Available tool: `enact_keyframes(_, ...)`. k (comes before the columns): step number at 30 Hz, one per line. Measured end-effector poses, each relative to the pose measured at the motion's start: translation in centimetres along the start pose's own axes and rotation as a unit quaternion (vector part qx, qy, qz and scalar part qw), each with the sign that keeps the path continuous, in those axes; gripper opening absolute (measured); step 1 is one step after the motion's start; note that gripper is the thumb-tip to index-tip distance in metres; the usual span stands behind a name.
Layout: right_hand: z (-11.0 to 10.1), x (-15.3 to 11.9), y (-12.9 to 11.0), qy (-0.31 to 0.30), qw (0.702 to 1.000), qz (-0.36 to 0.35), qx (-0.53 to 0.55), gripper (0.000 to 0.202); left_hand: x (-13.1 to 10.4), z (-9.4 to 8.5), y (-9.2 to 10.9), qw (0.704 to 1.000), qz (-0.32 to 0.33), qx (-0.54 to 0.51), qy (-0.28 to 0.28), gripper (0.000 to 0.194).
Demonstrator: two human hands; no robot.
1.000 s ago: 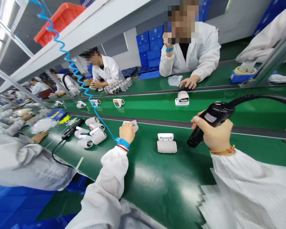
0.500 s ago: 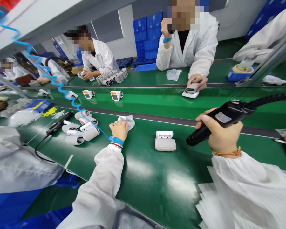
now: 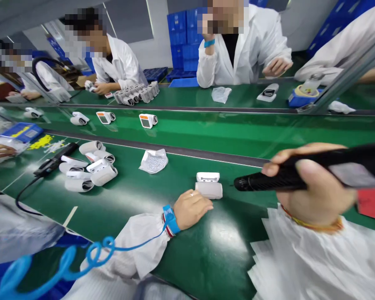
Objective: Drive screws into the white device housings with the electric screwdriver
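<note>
My right hand [image 3: 318, 183] is wrapped round a black electric screwdriver [image 3: 262, 180]. Its thin bit points left, a short way from a wrist blood pressure monitor [image 3: 208, 177] that lies on the green bench with its rolled cuff [image 3: 208, 190] toward me. Just in front of that cuff is my left hand [image 3: 192, 208], back of the hand up, fingers drawn together. Whatever the fingertips hold, if anything, is hidden. A blue coiled wrist strap [image 3: 171, 220] circles this wrist. Farther off lies an open clear bag [image 3: 154, 162] of tiny metallic pieces, probably screws.
Several more monitors [image 3: 103, 171] are piled at left beside another black screwdriver [image 3: 54, 160]. Yellow bits [image 3: 41, 142] lie near a blue bin [image 3: 25, 132]. Monitors rest on the green conveyor [image 3: 187, 129]. Co-workers in white coats sit opposite. A red object [image 3: 373, 204] is at right.
My left hand has left the bag and come right, toward the near monitor. The screwdriver has swung level, its tip nearer the monitor. A co-worker opposite has let go of a monitor.
</note>
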State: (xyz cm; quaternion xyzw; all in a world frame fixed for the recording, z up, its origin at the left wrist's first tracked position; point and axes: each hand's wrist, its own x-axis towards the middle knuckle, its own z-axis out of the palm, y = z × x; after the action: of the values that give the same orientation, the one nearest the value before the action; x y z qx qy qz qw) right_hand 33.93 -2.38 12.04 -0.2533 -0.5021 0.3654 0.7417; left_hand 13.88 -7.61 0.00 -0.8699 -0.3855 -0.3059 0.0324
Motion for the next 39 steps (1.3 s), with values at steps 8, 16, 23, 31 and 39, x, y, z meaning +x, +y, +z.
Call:
enact_keyframes(8, 1.2, -2.9, -3.1, -0.102, 0.984, 0.134, 0.051, 0.021, -0.3, 0.3, -0.1, 1.000, -0.001, 0.004, -0.028, 0.036)
enact_keyframes(16, 1.8, -3.7, -2.0, -0.151, 0.977, 0.139, 0.054, 0.020, -0.4, 0.7, -0.2, 0.999, 0.040, 0.030, -0.004, 0.038)
enact_keyframes(23, 1.5, -4.0, -1.9, -0.179, 0.972, 0.141, 0.064, 0.020, -0.6, 1.0, 0.2, 0.999, 0.032, -0.006, -0.028, 0.035)
enact_keyframes(31, 0.1, -1.6, -3.9, -0.160, 0.982, 0.076, 0.060, 0.017, 1.4, 0.6, -2.7, 0.995, -0.068, 0.008, 0.068, 0.113)
enact_keyframes(39, -0.8, -1.0, -4.6, -0.141, 0.988, 0.013, 0.054, 0.017, 3.8, 1.8, -1.8, 0.971, -0.181, -0.043, -0.148, 0.103)
